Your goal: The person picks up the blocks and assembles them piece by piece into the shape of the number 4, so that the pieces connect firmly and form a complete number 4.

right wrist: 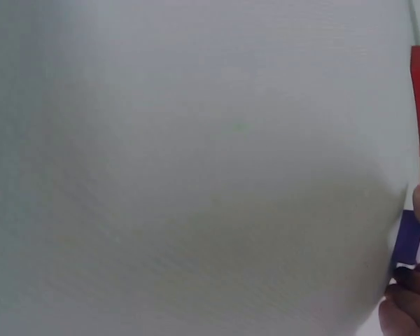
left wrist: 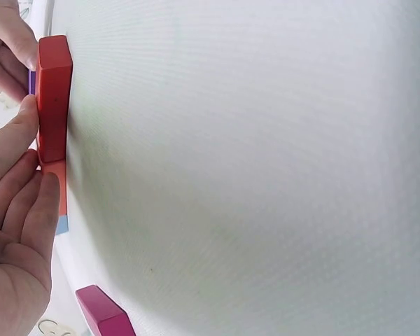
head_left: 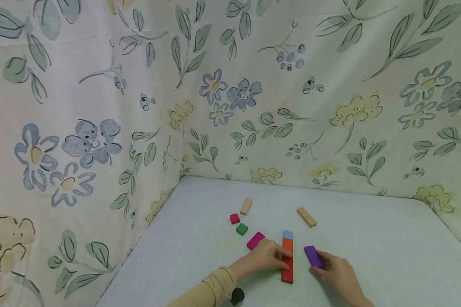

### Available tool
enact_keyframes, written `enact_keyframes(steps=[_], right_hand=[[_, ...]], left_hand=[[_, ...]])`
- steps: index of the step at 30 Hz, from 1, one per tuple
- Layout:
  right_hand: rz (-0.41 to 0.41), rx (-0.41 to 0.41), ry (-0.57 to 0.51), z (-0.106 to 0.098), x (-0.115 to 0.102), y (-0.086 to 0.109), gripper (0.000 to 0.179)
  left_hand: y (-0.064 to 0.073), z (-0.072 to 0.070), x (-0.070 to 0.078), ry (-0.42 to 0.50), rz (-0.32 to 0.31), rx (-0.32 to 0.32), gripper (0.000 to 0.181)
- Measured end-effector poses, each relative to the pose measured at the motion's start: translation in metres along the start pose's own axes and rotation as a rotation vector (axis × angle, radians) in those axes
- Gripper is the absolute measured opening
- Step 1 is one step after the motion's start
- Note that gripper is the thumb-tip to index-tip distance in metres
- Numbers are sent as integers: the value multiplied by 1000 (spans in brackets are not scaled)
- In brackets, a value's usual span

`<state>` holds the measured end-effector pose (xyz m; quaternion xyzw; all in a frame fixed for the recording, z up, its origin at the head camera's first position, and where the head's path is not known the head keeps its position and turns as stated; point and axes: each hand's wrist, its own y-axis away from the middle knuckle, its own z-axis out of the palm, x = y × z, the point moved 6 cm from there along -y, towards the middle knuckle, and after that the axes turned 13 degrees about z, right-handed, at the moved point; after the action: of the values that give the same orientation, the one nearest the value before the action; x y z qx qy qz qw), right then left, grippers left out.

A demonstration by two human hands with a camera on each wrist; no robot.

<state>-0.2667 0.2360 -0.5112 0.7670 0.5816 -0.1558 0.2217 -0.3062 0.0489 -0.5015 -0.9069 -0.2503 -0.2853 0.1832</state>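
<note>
A red block (head_left: 287, 275), an orange block (head_left: 287, 245) and a light blue block (head_left: 288, 234) lie end to end in a row pointing away from me. My left hand (head_left: 266, 256) rests on the row, its thumb on the red block and its fingers near the joint with the orange one. These fingers look extended in the left wrist view. To the right of the row, my right hand (head_left: 339, 275) pinches a purple block (head_left: 313, 256) between thumb and fingers. The purple block (right wrist: 408, 238) shows partly in the right wrist view.
Left of the row lies a magenta block (head_left: 255, 240), partly behind my left hand. Farther back are a green cube (head_left: 242, 229), a red cube (head_left: 234, 218) and two plain wooden blocks, one left (head_left: 246, 206), one right (head_left: 306, 217). A floral curtain (head_left: 269, 128) borders the white table (head_left: 199, 238).
</note>
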Motion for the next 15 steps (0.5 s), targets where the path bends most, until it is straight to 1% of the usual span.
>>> enact_keyframes(steps=[3,7,9,12,15], right_hand=[[-14,34,-6,-1,0,3,66],[-59,102,-31,-6,0,8,53],[-71,119,-37,-9,1,8,48],[-58,111,-29,-10,3,6,46],[-35,80,-24,-9,5,2,47]], left_hand=[[-1,1,-2,1,3,-3,34],[-2,2,-4,-4,3,0,33],[-1,2,-4,-8,-2,2,33],[-1,2,-4,-11,-9,3,33],[-1,2,-4,-12,-13,4,33]])
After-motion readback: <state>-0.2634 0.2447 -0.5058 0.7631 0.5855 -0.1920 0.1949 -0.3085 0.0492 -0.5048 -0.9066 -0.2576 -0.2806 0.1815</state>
